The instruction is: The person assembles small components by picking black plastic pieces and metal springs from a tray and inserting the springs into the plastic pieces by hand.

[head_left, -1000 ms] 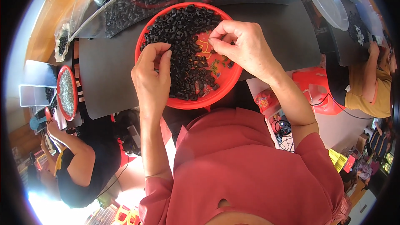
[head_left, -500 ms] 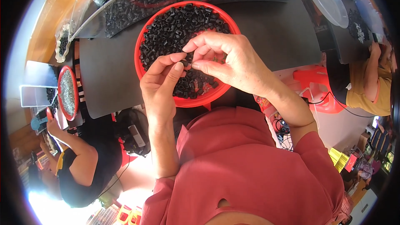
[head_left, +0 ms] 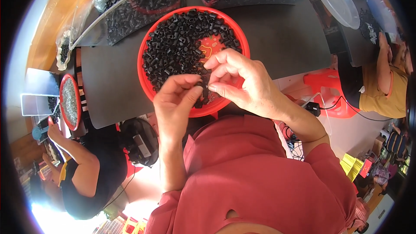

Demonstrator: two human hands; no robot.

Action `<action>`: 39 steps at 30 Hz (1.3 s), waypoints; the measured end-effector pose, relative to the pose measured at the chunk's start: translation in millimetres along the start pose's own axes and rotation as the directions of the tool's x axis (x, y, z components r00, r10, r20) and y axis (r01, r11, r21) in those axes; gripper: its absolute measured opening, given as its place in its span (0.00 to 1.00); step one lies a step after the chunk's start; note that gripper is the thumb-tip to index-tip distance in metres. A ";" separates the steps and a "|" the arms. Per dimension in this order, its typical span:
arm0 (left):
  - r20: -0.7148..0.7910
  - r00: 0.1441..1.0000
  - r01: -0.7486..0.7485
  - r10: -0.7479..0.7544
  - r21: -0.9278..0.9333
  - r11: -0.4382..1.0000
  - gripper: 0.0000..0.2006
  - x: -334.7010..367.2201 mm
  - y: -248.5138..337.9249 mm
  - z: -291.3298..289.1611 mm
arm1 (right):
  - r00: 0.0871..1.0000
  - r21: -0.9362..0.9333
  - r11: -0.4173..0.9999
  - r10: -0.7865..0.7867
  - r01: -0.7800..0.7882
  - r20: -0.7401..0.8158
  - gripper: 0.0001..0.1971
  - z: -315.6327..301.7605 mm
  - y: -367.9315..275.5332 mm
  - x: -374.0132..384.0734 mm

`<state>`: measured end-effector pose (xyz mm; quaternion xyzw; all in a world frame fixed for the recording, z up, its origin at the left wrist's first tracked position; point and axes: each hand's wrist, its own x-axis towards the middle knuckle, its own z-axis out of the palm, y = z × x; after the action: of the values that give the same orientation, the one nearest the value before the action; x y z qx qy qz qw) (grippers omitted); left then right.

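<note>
The person in the red shirt holds both hands over the near edge of a round red tray (head_left: 145, 76) that stands on the dark tabletop (head_left: 281, 34). The tray is full of small black plastic pieces (head_left: 177, 45), heaped mostly on its far and left part, and a bare patch of red bottom shows close to the hands.

The left hand (head_left: 175, 104) is raised above the near rim of the tray. Its fingers (head_left: 184, 82) are bent forward and pressed together at the tips, pinching one small black piece (head_left: 200, 90) between thumb and forefinger. This piece is at the very tips, just above the near rim of the tray, and it sits between the two hands.

The right hand (head_left: 240, 82) comes from the right of the tray and meets the left one. Its thumb and forefinger (head_left: 216, 87) are closed on something very small next to the black piece; I cannot tell what it is. The other fingers of this hand are curled and slightly spread above the pile.

Beyond the tray, clear plastic bins (head_left: 143, 0) hold more black pieces. Left of the tray, another person in a black top (head_left: 95, 173) sits by a smaller red tray (head_left: 69, 102) with grey content. Right of the tray, a person in a yellow shirt (head_left: 385, 95) is near a red plastic stool (head_left: 329, 91)
</note>
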<state>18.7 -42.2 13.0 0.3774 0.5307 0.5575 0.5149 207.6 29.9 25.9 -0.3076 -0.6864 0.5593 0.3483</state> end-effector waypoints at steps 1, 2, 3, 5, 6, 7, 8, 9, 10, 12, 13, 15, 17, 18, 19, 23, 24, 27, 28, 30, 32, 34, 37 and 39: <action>0.034 0.999 0.010 -0.012 0.046 0.999 0.12 -4.0 -0.2 2.3 | 1.000 -0.011 1.000 -0.016 0.016 0.000 0.17 -0.7 0.3 -2.2; 0.077 0.997 -0.026 0.021 0.066 0.997 0.11 -5.1 -1.1 4.3 | 1.000 -0.034 0.999 -0.025 0.025 -0.002 0.17 -0.9 0.4 -4.0; 0.098 0.994 -0.047 0.037 0.101 0.994 0.10 -6.4 -1.3 5.8 | 0.999 -0.056 0.998 -0.036 0.036 -0.002 0.17 -0.9 0.4 -5.7; 0.139 0.988 -0.092 0.069 0.168 0.981 0.10 -8.9 -0.9 7.5 | 1.000 -0.083 0.996 -0.017 0.018 0.004 0.17 -2.4 -1.4 -10.1; 0.142 0.988 -0.085 0.060 0.182 0.980 0.11 -10.3 -1.0 8.7 | 1.000 -0.086 0.996 0.013 -0.012 0.008 0.17 -3.6 -3.3 -13.5; 0.133 0.990 -0.059 0.038 0.156 0.986 0.11 -11.6 -1.4 10.1 | 0.999 -0.089 0.995 0.036 -0.035 0.010 0.17 -4.4 -5.0 -16.2; 0.125 0.992 -0.033 0.017 0.129 0.991 0.11 -12.7 -2.1 11.5 | 0.999 -0.081 0.996 0.045 -0.045 0.002 0.18 -3.4 -5.8 -17.5; 0.116 0.993 0.001 -0.012 0.096 0.995 0.11 -13.8 -2.6 12.4 | 0.999 -0.073 0.996 0.047 -0.048 -0.009 0.18 -2.9 -6.8 -18.6; 0.110 0.994 0.002 -0.010 0.074 0.997 0.11 -14.4 -3.0 12.6 | 0.999 -0.072 0.996 0.051 -0.052 -0.012 0.18 -3.5 -7.4 -19.1; 0.097 0.995 0.020 -0.021 0.015 1.000 0.11 -15.5 -3.8 12.7 | 0.998 -0.046 0.997 0.064 -0.064 0.000 0.18 -4.5 -7.9 -19.1; 0.103 0.995 0.017 -0.018 0.008 1.000 0.11 -15.5 -3.9 12.3 | 0.997 -0.037 0.997 0.071 -0.071 0.010 0.18 -5.2 -7.9 -18.7; 0.106 0.994 0.022 -0.020 -0.018 1.000 0.11 -15.8 -3.2 11.4 | 0.994 -0.046 0.993 0.108 -0.107 0.022 0.18 -5.4 -7.6 -18.1; 0.101 0.995 0.010 -0.012 0.011 1.000 0.10 -17.0 -2.3 12.6 | 0.992 -0.048 0.992 0.118 -0.116 0.033 0.18 -5.0 -7.4 -17.9; 0.096 0.995 0.010 -0.012 0.020 1.000 0.10 -17.7 -1.3 13.1 | 0.993 -0.045 0.993 0.110 -0.109 0.035 0.19 -4.6 -7.6 -18.2; 0.093 0.995 0.037 -0.040 0.035 0.999 0.10 -19.0 0.1 13.3 | 0.994 -0.043 0.994 0.103 -0.101 0.036 0.19 -4.3 -8.0 -18.6; 0.149 0.985 0.070 -0.085 0.103 0.992 0.10 -30.8 8.1 12.2 | 0.994 -0.029 0.997 0.072 -0.070 0.086 0.18 -7.4 -12.0 -22.2; 0.172 0.982 0.061 -0.082 0.122 0.991 0.10 -35.1 9.7 11.4 | 0.993 -0.033 0.998 0.054 -0.051 0.110 0.17 -9.6 -13.4 -23.4; 0.264 0.953 0.180 -0.147 -0.105 0.978 0.10 -47.3 9.8 10.2 | 0.982 -0.052 0.998 0.030 -0.020 0.189 0.15 -16.8 -17.2 -28.8; 0.297 0.940 0.223 -0.166 -0.168 0.960 0.10 -49.6 8.6 9.2 | 0.971 -0.058 0.998 0.034 -0.020 0.237 0.15 -18.9 -17.8 -30.6; 0.378 0.908 0.315 -0.181 -0.331 0.889 0.09 -51.8 4.8 6.9 | 0.965 -0.018 0.999 -0.032 0.038 0.261 0.19 -16.2 -15.5 -32.0; 0.432 0.880 0.376 -0.198 -0.379 0.846 0.10 -52.5 0.2 5.6 | 0.954 -0.019 0.994 -0.101 0.111 0.282 0.20 -16.1 -13.8 -33.2; 0.475 0.858 0.428 -0.196 -0.449 0.784 0.10 -52.8 -3.0 4.3 | 0.942 -0.009 0.986 -0.157 0.167 0.295 0.20 -15.4 -12.3 -33.6; 0.475 0.831 0.519 -0.290 -0.475 0.711 0.10 -54.2 -5.4 2.8 | 0.930 0.016 0.987 -0.158 0.162 0.333 0.18 -13.6 -11.5 -33.2; 0.505 0.806 0.547 -0.308 -0.438 0.713 0.09 -54.0 -6.4 0.8 | 0.913 0.000 0.969 -0.234 0.249 0.334 0.18 -12.3 -11.2 -30.9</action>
<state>30.6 -95.3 13.6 0.1757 0.3000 0.4622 0.8158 235.0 9.6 34.3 -0.1292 -0.7795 0.5412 0.2877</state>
